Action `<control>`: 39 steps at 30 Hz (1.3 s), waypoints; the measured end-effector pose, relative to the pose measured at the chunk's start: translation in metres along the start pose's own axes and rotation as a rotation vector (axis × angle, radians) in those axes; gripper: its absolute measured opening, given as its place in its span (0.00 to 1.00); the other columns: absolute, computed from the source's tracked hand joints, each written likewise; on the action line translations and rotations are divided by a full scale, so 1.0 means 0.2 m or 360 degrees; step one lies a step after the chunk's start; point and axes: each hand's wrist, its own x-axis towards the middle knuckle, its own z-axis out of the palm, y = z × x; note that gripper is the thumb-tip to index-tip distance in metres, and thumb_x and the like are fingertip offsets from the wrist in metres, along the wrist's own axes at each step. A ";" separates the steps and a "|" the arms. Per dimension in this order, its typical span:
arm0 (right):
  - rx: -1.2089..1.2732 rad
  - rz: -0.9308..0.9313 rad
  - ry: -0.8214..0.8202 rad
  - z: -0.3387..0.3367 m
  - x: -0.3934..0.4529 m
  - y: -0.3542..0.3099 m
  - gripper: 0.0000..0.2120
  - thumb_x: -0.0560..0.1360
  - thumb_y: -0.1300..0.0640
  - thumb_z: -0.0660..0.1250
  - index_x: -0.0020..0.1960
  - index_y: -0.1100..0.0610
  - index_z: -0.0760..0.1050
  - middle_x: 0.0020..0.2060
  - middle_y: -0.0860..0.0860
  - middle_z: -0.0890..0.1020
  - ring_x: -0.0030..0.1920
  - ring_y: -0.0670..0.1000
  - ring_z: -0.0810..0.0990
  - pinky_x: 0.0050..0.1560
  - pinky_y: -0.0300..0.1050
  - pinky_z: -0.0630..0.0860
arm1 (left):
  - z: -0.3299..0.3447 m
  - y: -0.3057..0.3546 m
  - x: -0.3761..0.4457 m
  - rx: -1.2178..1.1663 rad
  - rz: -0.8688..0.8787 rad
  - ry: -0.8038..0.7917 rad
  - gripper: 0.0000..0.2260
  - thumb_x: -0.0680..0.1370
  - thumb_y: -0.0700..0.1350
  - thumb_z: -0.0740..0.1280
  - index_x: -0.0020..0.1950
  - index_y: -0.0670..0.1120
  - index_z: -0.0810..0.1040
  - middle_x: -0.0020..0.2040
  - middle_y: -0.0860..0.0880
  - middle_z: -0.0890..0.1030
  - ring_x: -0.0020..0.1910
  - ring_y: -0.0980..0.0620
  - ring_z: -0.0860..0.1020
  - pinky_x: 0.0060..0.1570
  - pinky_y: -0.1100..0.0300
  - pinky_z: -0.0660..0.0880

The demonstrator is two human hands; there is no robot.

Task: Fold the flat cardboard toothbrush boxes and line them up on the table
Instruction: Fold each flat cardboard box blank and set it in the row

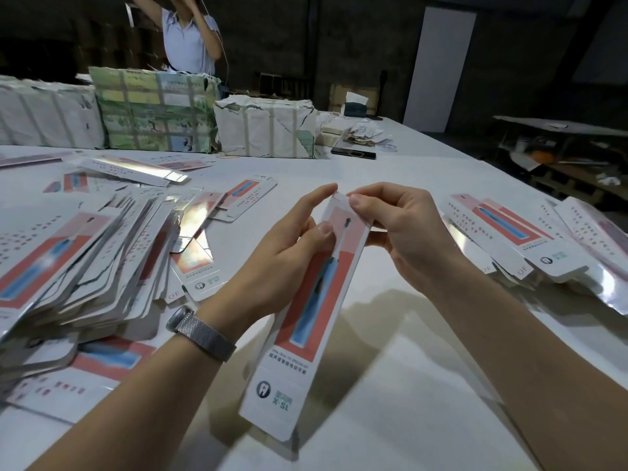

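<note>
The toothbrush box (316, 300) is held up over the white table (390, 385), its long axis running from near to far, with the far end flap right at the fingertips. The left hand (289, 243) grips the box's upper left side; the right hand (394, 226) pinches the far flap, so it looks best placed to tuck that flap in. A loose heap of flat boxes (85, 260) lies to the left, and more boxes (530, 239) to the right. Taped bundles (156, 110) stand at the far side of the dim room.
</note>
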 end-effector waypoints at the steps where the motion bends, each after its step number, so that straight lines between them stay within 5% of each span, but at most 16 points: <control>1: -0.0010 0.0015 -0.0018 0.00 0.00 0.00 0.06 0.79 0.63 0.67 0.44 0.61 0.81 0.34 0.52 0.83 0.35 0.48 0.82 0.34 0.40 0.79 | 0.00 0.00 0.00 -0.0007 0.0000 -0.0016 0.20 0.79 0.57 0.56 0.71 0.69 0.63 0.46 0.49 0.80 0.43 0.54 0.82 0.43 0.62 0.79; 12: -0.0070 0.0182 -0.0160 -0.04 0.00 -0.05 0.10 0.80 0.60 0.65 0.41 0.57 0.82 0.40 0.55 0.85 0.41 0.52 0.84 0.41 0.52 0.84 | 0.00 0.03 -0.01 -0.0127 -0.0014 -0.0004 0.19 0.80 0.53 0.56 0.71 0.63 0.67 0.48 0.37 0.79 0.40 0.50 0.80 0.44 0.55 0.79; 21: -0.0216 0.0101 -0.0121 0.06 -0.04 -0.05 0.12 0.83 0.55 0.59 0.55 0.56 0.82 0.41 0.49 0.86 0.47 0.50 0.85 0.40 0.43 0.82 | -0.01 0.01 -0.02 -0.0218 -0.0058 0.0201 0.10 0.84 0.48 0.57 0.66 0.56 0.67 0.42 0.46 0.80 0.35 0.58 0.80 0.37 0.66 0.76; 34: -0.0041 0.0080 -0.0093 0.09 -0.06 0.03 0.12 0.83 0.58 0.60 0.55 0.59 0.82 0.43 0.51 0.86 0.44 0.48 0.84 0.40 0.40 0.80 | 0.03 -0.02 -0.02 -0.0355 -0.0074 0.0326 0.08 0.79 0.47 0.58 0.56 0.57 0.70 0.40 0.42 0.80 0.32 0.56 0.78 0.33 0.63 0.75; 39: 0.0217 0.0275 -0.0011 0.10 -0.07 0.05 0.11 0.83 0.52 0.60 0.59 0.50 0.79 0.45 0.44 0.86 0.44 0.40 0.84 0.42 0.36 0.80 | 0.09 -0.03 0.01 -0.0366 -0.0175 0.0367 0.07 0.84 0.47 0.58 0.59 0.57 0.69 0.40 0.45 0.78 0.34 0.55 0.80 0.37 0.61 0.77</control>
